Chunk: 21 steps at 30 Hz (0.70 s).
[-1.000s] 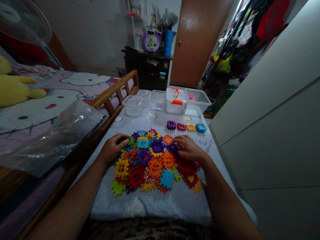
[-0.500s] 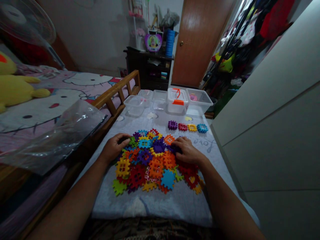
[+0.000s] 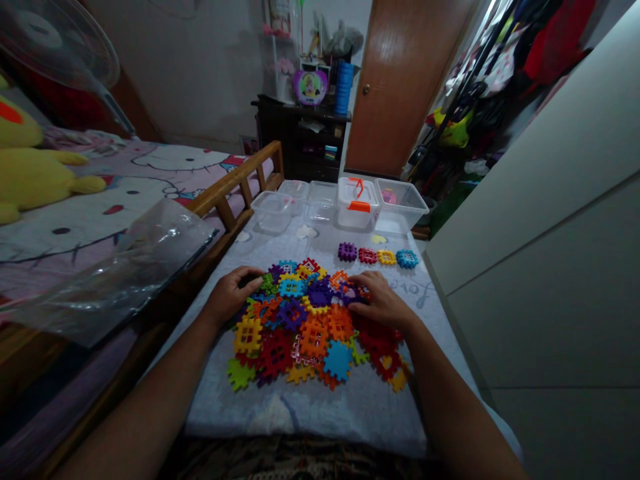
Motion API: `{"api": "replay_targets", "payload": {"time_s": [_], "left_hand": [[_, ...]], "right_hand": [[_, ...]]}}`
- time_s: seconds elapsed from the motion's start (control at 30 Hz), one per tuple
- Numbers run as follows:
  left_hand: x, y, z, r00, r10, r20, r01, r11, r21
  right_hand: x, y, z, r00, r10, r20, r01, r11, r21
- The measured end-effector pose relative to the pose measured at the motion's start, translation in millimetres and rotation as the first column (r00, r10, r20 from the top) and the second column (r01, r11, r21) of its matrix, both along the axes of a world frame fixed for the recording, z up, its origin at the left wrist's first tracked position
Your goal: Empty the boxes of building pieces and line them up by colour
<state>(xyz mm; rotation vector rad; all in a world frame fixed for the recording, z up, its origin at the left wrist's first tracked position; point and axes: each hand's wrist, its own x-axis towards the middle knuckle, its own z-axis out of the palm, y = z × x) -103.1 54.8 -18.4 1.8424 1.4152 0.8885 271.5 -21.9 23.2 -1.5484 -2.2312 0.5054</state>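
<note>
A heap of interlocking plastic building blocks (image 3: 313,335), notched squares in red, orange, yellow, green, blue and purple, lies on a grey-blue cloth (image 3: 240,417). My left hand (image 3: 233,293) rests against the heap's left edge, thumb and fingers apart, beside a green block (image 3: 269,285). On the heap's right side, my right hand (image 3: 380,300) has thumb and fingers around a purple block (image 3: 349,291), partly hidden by the fingers. Beyond the heap stands a row of assembled pieces: purple (image 3: 347,251), red (image 3: 367,255), yellow (image 3: 387,257) and blue (image 3: 407,259).
Clear plastic boxes (image 3: 271,212) line the far end of the table, with a lidded one (image 3: 358,203) bearing an orange handle. A wooden bed rail (image 3: 227,207) and plastic bag (image 3: 135,267) are at the left. A pale cabinet (image 3: 545,200) stands close on the right.
My right hand has opened slightly around the purple block, so more of it shows between the thumb and fingers. My left hand stays at the heap's left edge.
</note>
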Motion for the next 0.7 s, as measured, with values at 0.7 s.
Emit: {"api": "replay_targets", "payload": {"time_s": [0.7], "left_hand": [[2,0,1.6,1.000,-0.002,0.014,0.002,1.000,0.010]], "right_hand": [[49,24,-40.6,0.944,-0.284,0.166,0.291,0.957,-0.017]]}}
